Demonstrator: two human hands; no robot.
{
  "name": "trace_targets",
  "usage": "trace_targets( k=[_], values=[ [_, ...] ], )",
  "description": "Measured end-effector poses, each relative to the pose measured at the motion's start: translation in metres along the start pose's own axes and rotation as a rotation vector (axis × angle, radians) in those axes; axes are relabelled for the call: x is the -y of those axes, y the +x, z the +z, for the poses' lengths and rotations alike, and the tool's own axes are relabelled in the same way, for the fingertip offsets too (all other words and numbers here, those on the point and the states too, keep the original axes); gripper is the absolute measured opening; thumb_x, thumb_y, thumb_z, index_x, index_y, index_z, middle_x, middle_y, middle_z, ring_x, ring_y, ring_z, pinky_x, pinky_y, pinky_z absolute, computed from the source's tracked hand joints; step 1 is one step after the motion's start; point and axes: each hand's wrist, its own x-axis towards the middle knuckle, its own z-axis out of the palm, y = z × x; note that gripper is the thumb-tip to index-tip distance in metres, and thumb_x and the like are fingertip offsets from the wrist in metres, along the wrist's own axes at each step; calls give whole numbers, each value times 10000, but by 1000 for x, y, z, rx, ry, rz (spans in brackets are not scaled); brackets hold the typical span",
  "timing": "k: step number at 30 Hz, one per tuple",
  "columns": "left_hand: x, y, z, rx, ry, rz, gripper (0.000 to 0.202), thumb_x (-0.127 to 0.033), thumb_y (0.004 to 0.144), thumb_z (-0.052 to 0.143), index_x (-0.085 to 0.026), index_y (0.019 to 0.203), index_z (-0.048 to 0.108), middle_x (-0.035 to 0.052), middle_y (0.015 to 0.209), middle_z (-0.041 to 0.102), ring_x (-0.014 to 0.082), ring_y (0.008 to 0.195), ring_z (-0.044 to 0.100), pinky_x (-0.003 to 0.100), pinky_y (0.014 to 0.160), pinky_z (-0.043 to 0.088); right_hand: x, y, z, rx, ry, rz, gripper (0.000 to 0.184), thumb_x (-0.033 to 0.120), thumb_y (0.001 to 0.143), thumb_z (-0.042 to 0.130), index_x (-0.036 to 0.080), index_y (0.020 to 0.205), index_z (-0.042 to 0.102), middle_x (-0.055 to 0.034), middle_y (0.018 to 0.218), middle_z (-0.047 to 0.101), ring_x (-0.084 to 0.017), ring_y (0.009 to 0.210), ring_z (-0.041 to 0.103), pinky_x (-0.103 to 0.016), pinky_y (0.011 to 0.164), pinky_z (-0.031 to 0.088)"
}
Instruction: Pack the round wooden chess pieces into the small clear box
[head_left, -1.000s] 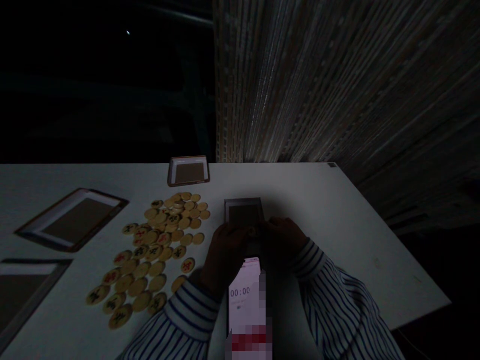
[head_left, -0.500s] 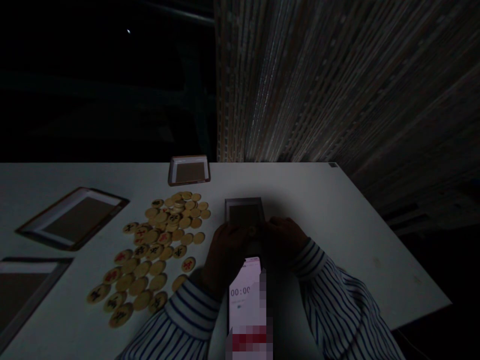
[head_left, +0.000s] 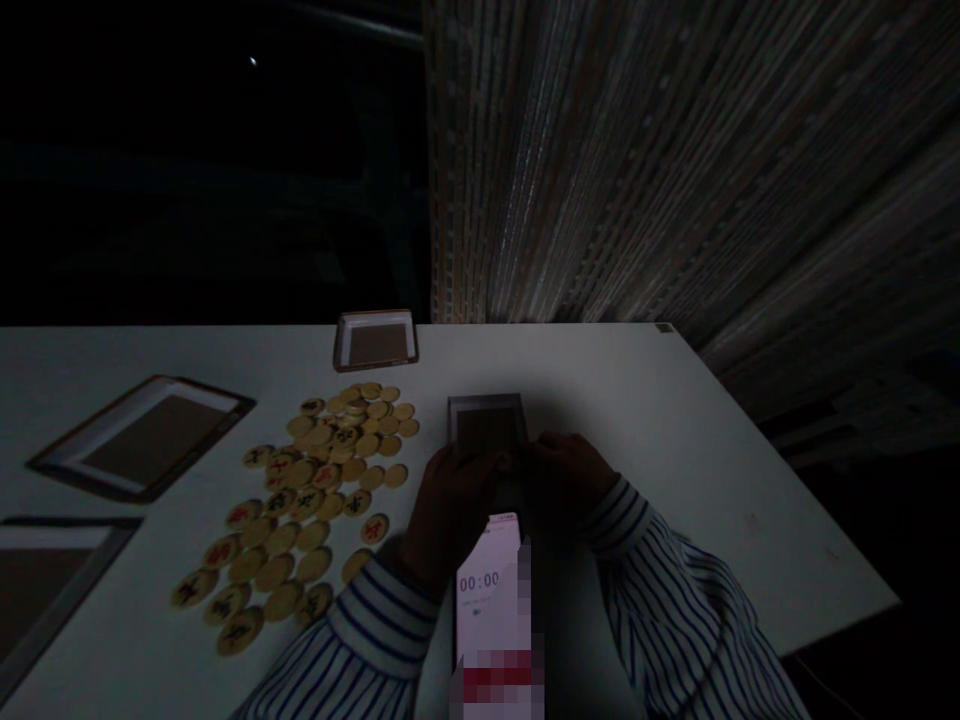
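Observation:
In the dim head view, my left hand [head_left: 450, 510] lies over the near-left part of a small shallow box [head_left: 486, 425] with a dark inside. Its fingers are bent and pressed together, pointing toward the other hand. My right hand [head_left: 571, 467] is curled closed at the box's near-right corner. Darkness hides whether either hand grips the box rim or something small. Just below the hands lies a phone [head_left: 484, 580], its lit screen showing a timer at zeros. Left of my hands spreads a loose pile of round wooden chess pieces [head_left: 300, 500], some with red or black characters.
Three more shallow trays stand on the white table [head_left: 637, 390]: one at the back [head_left: 376, 342], one at the left [head_left: 142, 437], one at the near left [head_left: 56, 580]. Behind the table rises a ribbed, striped surface [head_left: 585, 160]. The table's right edge slants toward me.
Both hands keep their place at the box. The whole view has shifted very slightly; the timer still reads zeros.

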Motion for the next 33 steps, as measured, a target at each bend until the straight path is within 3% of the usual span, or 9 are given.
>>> trace_targets(
  k=[17,26,33],
  values=[
    [-1,1,-2,27,-31,-32,274,-141,806,425,-209,1039,552,45,1013,624,198,955,527,427,900,346,-2,-2,2,-7,-5,-15,317,315,787,471,239,1095,479,-59,925,570,-162,812,531,-293,695,313],
    [-1,1,-2,36,-1,-26,277,-144,800,442,-212,1048,543,45,1017,622,192,958,529,425,893,358,-2,-3,3,-50,-14,-20,250,310,808,440,221,1035,499,-48,894,575,-144,764,523,-290,672,303],
    [-1,0,-2,-2,1,-20,260,-142,804,433,-202,1023,558,45,998,629,186,935,538,417,890,360,-3,-1,6,-39,-21,-27,281,316,816,440,226,1080,479,-54,893,574,-138,762,519,-287,668,301]
  ],
)
